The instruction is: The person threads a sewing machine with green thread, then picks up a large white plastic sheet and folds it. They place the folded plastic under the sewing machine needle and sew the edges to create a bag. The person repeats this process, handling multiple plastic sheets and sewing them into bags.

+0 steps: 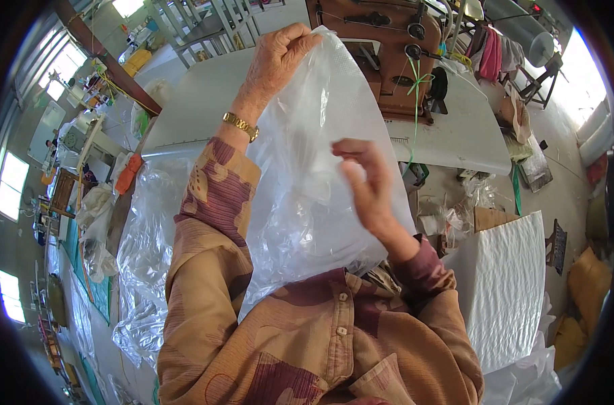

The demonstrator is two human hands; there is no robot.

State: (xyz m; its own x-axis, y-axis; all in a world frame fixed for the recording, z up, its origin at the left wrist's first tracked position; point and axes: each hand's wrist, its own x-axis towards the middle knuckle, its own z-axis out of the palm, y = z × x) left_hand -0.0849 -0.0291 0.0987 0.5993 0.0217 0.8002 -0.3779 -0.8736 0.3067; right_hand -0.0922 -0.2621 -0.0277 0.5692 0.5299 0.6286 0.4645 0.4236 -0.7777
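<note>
Translucent crinkled plastic sheeting [307,135] pinched in my left hand [277,59], likely being spread. Right hand [370,181], half-open, empty, should grip next.

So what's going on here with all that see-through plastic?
A person is holding up a clear plastic sheet, its top edge pinched in the left hand. The right hand is blurred, fingers curled in front of the plastic; I can't tell if it touches. Beyond them, a brown machine with green string stands on a grey table.
</note>
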